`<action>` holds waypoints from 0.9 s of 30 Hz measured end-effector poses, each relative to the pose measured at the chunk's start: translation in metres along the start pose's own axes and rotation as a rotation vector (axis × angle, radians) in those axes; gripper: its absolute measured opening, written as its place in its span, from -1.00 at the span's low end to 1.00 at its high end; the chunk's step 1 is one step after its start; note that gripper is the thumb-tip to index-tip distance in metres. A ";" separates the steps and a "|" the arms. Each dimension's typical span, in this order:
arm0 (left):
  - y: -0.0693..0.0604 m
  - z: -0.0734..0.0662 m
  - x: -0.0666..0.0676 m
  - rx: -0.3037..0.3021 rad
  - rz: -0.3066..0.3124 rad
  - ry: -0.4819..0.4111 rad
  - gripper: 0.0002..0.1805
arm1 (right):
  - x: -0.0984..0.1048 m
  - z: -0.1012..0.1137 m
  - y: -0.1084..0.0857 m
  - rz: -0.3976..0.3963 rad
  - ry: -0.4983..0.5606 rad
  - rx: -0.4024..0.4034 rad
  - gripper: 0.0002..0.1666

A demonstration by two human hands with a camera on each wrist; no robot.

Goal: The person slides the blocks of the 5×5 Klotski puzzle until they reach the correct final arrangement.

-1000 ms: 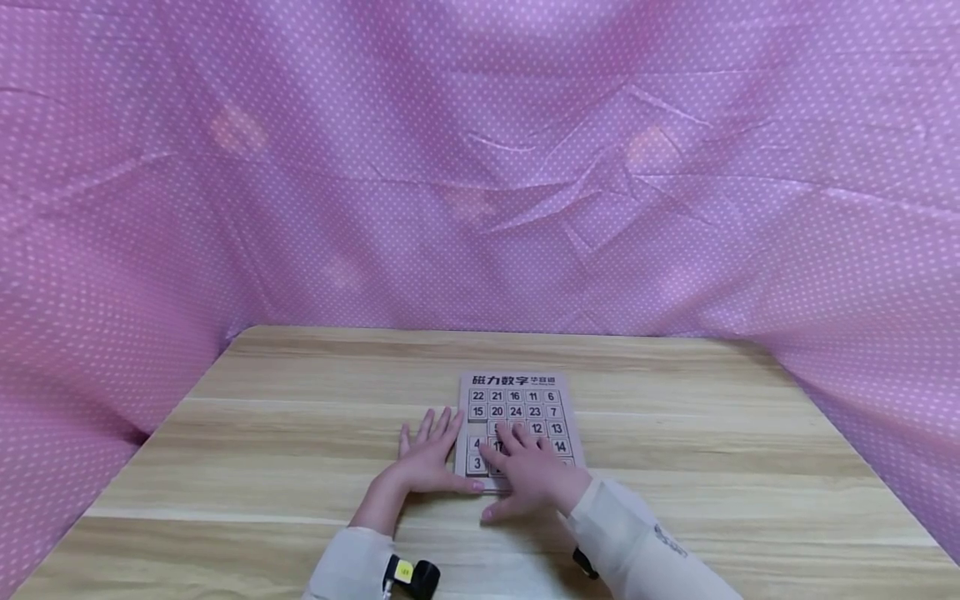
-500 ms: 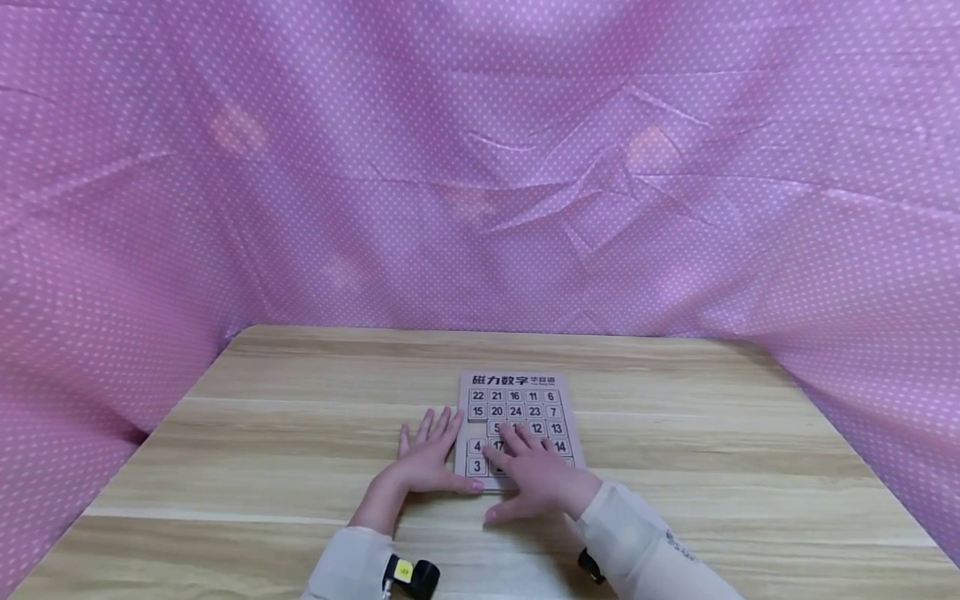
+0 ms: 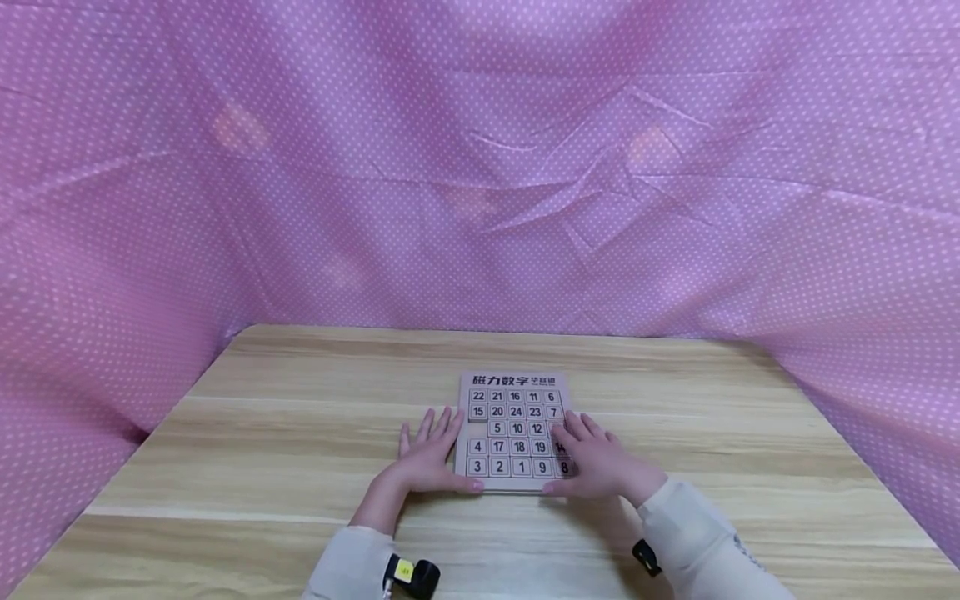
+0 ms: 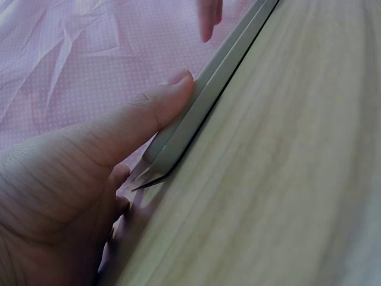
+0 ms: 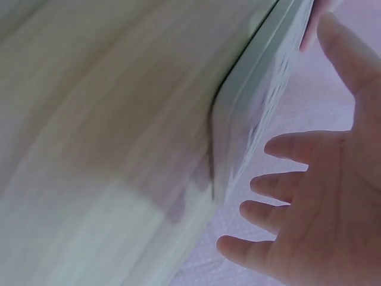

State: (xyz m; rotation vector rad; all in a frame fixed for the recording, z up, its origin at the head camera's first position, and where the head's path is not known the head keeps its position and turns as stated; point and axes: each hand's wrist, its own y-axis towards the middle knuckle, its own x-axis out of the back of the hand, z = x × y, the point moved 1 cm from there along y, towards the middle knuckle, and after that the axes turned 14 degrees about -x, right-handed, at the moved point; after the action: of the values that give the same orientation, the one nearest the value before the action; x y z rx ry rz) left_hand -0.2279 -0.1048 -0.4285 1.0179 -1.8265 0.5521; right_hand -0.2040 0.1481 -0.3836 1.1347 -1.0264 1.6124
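At both sides of the number puzzle (image 3: pixel 517 381), left hand (image 3: pixel 429 465) and right hand (image 3: pixel 602 465) spread their fingers, grasping nothing; tiles (image 3: pixel 517 428) lie unsorted.

Head view high, downward; wrist views close; puzzle (image 3: pixel 519 437) in all

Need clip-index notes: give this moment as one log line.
number puzzle: on table, gap below tile 15 | left hand: thumb on near edge | right hand: over right side, fingers spread

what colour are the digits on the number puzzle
Black digits on pale tiles, clearest in the head view.
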 end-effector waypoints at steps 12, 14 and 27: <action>0.000 0.000 0.003 -0.003 0.010 -0.001 0.28 | -0.002 -0.003 0.004 0.000 0.022 -0.013 0.08; 0.001 0.002 0.004 -0.003 0.012 0.001 0.28 | -0.004 -0.001 0.006 -0.002 0.011 -0.011 0.07; 0.003 0.008 0.008 -0.011 0.022 0.000 0.28 | -0.001 0.017 0.014 0.009 0.019 -0.008 0.02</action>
State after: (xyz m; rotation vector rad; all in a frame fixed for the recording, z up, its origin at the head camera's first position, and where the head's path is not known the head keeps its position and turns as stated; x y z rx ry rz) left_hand -0.2363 -0.1122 -0.4246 0.9919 -1.8410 0.5547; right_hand -0.2131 0.1283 -0.3820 1.1087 -1.0258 1.6221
